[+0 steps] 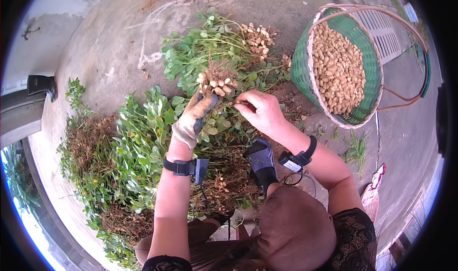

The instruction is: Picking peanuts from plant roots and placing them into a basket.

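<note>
My left hand (195, 117), in a soiled work glove, grips a peanut plant (217, 82) just below its roots. A cluster of pale pods and thin brown roots points up and away from me. Close on the right of these pods is my bare right hand (263, 110), thumb and fingertips drawn together. Whether a small dark bit sits between those fingertips is unclear. Under both hands lie leafy peanut plants (143, 138). Beyond them rests another bunch of peanut plants (211, 38), its pods (259, 40) facing right.
A green woven basket (300, 61) with a tall handle stands tilted at right, partly filled with loose peanuts (336, 69). My sandalled foot (263, 158) is among the plants and soil. Black boot (42, 86) at far left; patterned cloth (374, 187) at right. A grate (379, 31) lies behind the basket.
</note>
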Demonstrator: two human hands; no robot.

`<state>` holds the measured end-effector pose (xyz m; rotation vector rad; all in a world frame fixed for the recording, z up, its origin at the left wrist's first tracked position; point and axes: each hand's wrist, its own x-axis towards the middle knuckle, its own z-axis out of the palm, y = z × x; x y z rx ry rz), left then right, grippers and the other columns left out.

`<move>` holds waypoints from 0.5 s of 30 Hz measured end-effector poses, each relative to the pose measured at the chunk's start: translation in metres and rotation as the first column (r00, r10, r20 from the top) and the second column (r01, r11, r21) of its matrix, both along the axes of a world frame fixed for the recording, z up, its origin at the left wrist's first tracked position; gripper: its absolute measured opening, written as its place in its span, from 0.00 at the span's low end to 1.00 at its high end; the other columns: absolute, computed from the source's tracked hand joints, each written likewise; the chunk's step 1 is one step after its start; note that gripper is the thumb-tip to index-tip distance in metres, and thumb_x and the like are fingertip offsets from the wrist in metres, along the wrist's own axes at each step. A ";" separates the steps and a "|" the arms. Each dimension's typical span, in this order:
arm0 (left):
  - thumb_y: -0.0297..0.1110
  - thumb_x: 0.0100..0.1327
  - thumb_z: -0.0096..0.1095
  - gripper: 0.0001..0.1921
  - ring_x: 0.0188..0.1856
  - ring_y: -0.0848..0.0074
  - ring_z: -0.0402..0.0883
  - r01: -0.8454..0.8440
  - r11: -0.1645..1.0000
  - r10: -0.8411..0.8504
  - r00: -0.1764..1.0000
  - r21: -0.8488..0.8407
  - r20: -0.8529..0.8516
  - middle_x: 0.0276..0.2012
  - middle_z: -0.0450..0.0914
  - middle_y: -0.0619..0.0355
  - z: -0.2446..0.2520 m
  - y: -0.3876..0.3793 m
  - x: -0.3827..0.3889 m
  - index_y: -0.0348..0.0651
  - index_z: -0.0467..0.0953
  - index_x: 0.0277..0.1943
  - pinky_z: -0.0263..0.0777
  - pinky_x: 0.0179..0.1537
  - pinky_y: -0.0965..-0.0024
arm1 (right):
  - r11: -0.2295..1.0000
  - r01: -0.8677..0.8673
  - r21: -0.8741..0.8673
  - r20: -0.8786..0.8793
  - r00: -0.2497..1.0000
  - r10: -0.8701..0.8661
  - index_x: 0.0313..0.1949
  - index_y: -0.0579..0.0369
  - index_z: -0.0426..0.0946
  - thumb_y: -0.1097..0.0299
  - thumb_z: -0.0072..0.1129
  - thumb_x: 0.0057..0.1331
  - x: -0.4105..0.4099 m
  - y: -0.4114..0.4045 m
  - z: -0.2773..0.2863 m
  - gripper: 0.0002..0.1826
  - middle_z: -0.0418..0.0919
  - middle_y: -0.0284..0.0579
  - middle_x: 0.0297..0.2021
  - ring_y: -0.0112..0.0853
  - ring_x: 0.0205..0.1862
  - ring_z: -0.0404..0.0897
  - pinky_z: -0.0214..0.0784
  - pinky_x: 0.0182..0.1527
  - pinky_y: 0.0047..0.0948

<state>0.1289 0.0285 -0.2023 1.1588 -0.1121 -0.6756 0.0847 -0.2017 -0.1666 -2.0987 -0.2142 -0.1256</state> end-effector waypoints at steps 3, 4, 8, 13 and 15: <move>0.28 0.65 0.57 0.24 0.52 0.69 0.79 0.148 0.896 -0.326 0.858 0.418 0.397 0.52 0.79 0.49 -0.007 0.005 0.006 0.31 0.64 0.63 0.70 0.57 0.68 | 0.997 -0.069 -0.025 -0.047 0.997 0.068 0.34 0.61 0.77 0.72 0.66 0.58 -0.008 -0.006 -0.005 0.07 0.79 0.45 0.27 0.33 0.24 0.77 0.68 0.27 0.28; 0.26 0.65 0.57 0.22 0.51 0.69 0.79 0.008 0.977 -0.016 0.999 0.214 0.038 0.51 0.79 0.50 -0.002 -0.005 0.005 0.31 0.66 0.61 0.71 0.57 0.68 | 0.996 -0.082 0.021 -0.063 0.995 0.084 0.32 0.61 0.78 0.73 0.65 0.59 -0.010 -0.005 0.000 0.06 0.78 0.44 0.24 0.28 0.21 0.75 0.66 0.24 0.27; 0.23 0.64 0.58 0.20 0.48 0.77 0.77 -0.236 0.950 0.268 0.952 0.205 -0.146 0.49 0.79 0.57 0.016 -0.051 0.002 0.33 0.69 0.59 0.71 0.52 0.72 | 0.938 -0.125 0.323 -0.329 0.914 0.236 0.30 0.62 0.79 0.72 0.63 0.59 -0.021 0.009 0.023 0.06 0.78 0.45 0.19 0.26 0.18 0.75 0.66 0.23 0.26; 0.22 0.63 0.59 0.17 0.45 0.79 0.76 -0.265 0.917 0.298 0.952 0.299 -0.068 0.47 0.80 0.58 -0.006 -0.072 0.000 0.34 0.72 0.56 0.69 0.50 0.74 | 0.835 -0.113 0.539 -0.397 0.840 0.370 0.33 0.59 0.80 0.77 0.58 0.59 -0.030 0.009 0.014 0.04 0.79 0.36 0.26 0.20 0.26 0.74 0.64 0.28 0.21; 0.22 0.63 0.59 0.18 0.46 0.78 0.76 -0.272 0.904 0.300 0.953 0.329 -0.038 0.47 0.80 0.57 -0.002 -0.077 -0.002 0.34 0.72 0.56 0.69 0.51 0.73 | 0.753 -0.052 0.656 -0.414 0.809 0.416 0.38 0.57 0.79 0.80 0.53 0.60 -0.027 -0.006 0.007 0.09 0.77 0.33 0.35 0.16 0.34 0.72 0.62 0.32 0.17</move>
